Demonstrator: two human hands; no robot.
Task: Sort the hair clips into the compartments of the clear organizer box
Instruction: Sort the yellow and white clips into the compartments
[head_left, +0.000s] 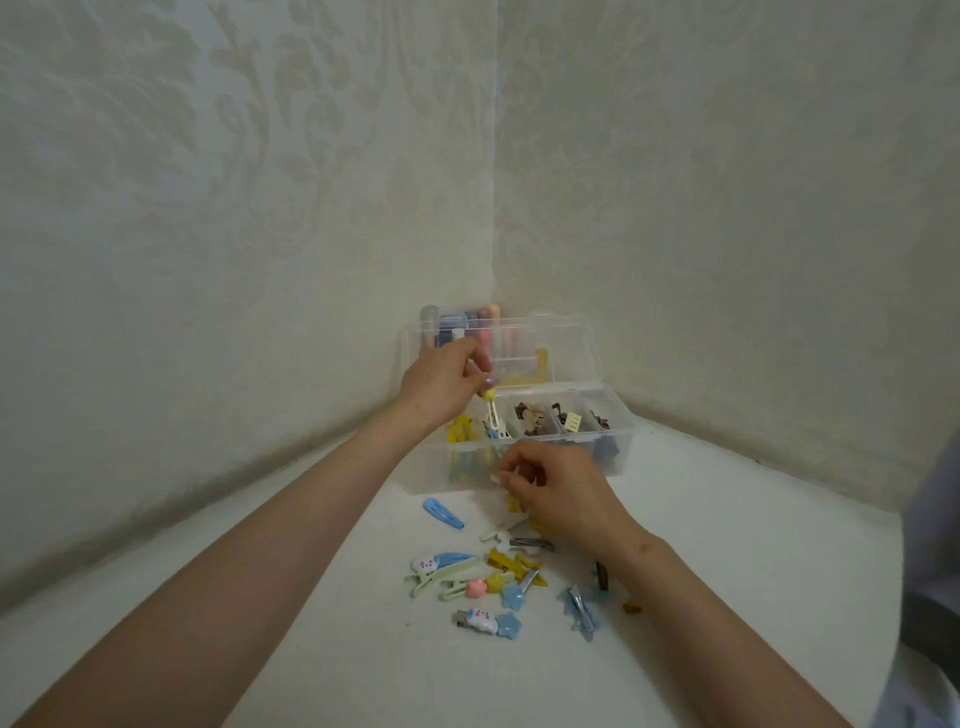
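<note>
In the corner of the white table (753, 571) the clear box (618, 447) stands with its lid (571, 343) up, and the sorting looks about half done: yellow clips (460, 430) fill the left compartment and brown clips (532, 418) the middle ones. The left hand (441, 382) pinches a yellow-tipped clip (491, 415) by its top, hanging over the left compartment. The right hand (561, 491), fingers curled, seems to pinch a small white clip (496, 478) just before the box. Left to sort is the loose pile (498, 577) near the box, with a blue clip (442, 513) apart. The right forearm covers part of the pile. Coloured tubes (467, 322) stand behind the lid.
</note>
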